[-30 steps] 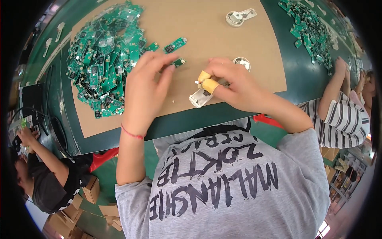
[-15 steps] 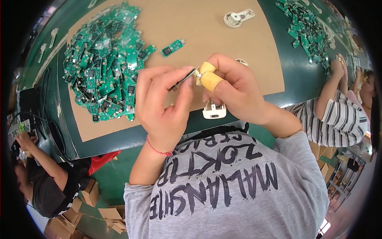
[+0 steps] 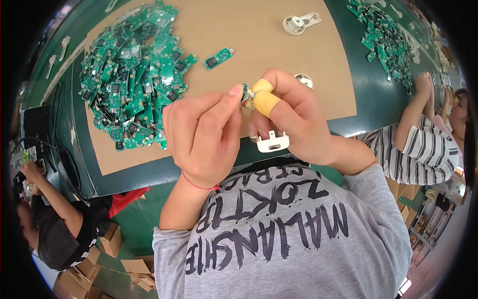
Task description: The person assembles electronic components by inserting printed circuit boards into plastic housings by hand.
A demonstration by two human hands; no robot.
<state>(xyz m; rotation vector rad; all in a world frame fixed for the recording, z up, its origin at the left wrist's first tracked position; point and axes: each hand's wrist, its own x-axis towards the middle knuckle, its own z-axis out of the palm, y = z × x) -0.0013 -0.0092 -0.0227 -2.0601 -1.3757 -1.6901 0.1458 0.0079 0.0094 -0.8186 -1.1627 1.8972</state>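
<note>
Between the thumb and forefinger of my left hand (image 3: 203, 132) is a small green circuit board (image 3: 245, 91), its body partly covered by the fingers. My right hand (image 3: 306, 122) wears yellow covers (image 3: 266, 99) on thumb and forefinger, which pinch a tiny pale part right at the board's end; what it is cannot be made out. Below that pinch, the other fingers of the right hand hold a white plastic housing (image 3: 273, 144) with a slot in its end and small prongs. Both hands meet above the near edge of the cardboard sheet (image 3: 254, 32).
A large heap of green circuit boards (image 3: 134, 79) lies left on the cardboard, one single board (image 3: 218, 59) beside it. White round-ended plastic parts (image 3: 295, 25) lie at the far right and behind my right hand. Another board pile (image 3: 383, 42) and co-workers (image 3: 428, 149) flank the green table.
The board in my left hand has turned from a slant to nearly upright, and the left fingers have curled in more. The white housing has tilted and shifted slightly right with my right hand.
</note>
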